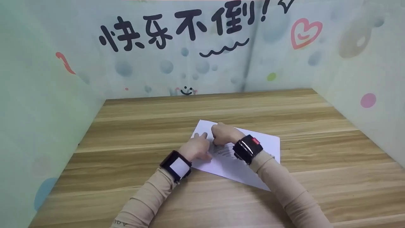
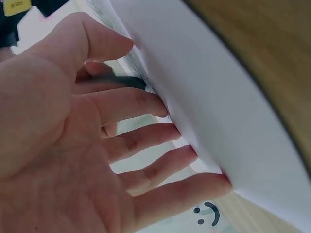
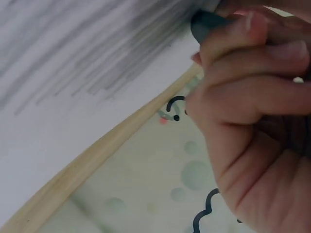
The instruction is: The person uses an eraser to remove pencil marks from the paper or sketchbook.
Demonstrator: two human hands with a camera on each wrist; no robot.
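Paper (image 1: 250, 148) lies slantwise mid-bench, the left hand (image 1: 196, 147) pressing its near-left edge with straight fingers (image 2: 146, 141) while the right hand (image 1: 224, 133), just beside, grips what seems a dark pencil (image 3: 206, 24).

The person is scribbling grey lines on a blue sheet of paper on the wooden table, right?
Not quite: the paper is white, not blue, as the head view shows. The rest holds: the right hand grips a dark drawing tool, grey lines cover the sheet, and it lies on the wooden table.
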